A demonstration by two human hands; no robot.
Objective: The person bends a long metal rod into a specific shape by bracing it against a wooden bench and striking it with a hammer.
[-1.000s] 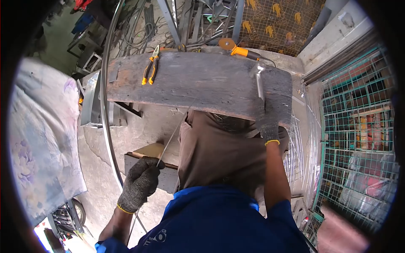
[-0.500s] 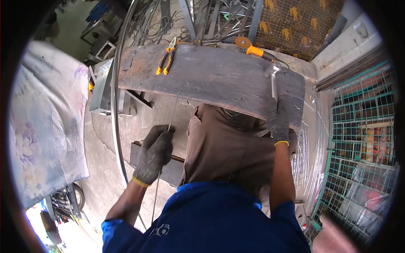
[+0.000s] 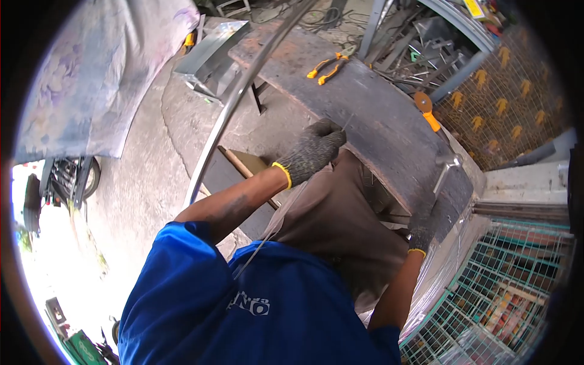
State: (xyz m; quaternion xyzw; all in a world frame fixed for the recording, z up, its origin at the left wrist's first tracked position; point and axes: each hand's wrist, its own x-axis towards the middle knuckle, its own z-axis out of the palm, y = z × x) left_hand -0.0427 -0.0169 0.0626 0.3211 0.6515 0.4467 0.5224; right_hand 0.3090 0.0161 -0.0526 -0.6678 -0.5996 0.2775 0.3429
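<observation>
My left hand (image 3: 313, 152), in a dark knit glove with a yellow cuff, is closed around a thin metal rod (image 3: 261, 246). The rod's short end pokes up past my fingers over the near edge of a dark, worn board (image 3: 389, 121); its long end trails back across my blue shirt. My right hand (image 3: 421, 226), gloved alike, grips a hammer (image 3: 440, 179) by the handle at the board's right end, head pointing away from me. Pliers (image 3: 328, 68) with orange and black handles lie on the board. Near its far edge is an orange angle grinder (image 3: 431, 120).
A shiny metal tube (image 3: 233, 103) slants across the left side. Beyond it are a sheet-metal piece (image 3: 210, 58) and a hanging cloth (image 3: 103, 79). Metal scraps (image 3: 426, 55) lie behind the board. Green wire mesh (image 3: 480, 304) stands at the lower right.
The camera view has turned to the left. My left hand has moved with the rod from beside my leg up to the board's near edge. My right hand still holds the hammer.
</observation>
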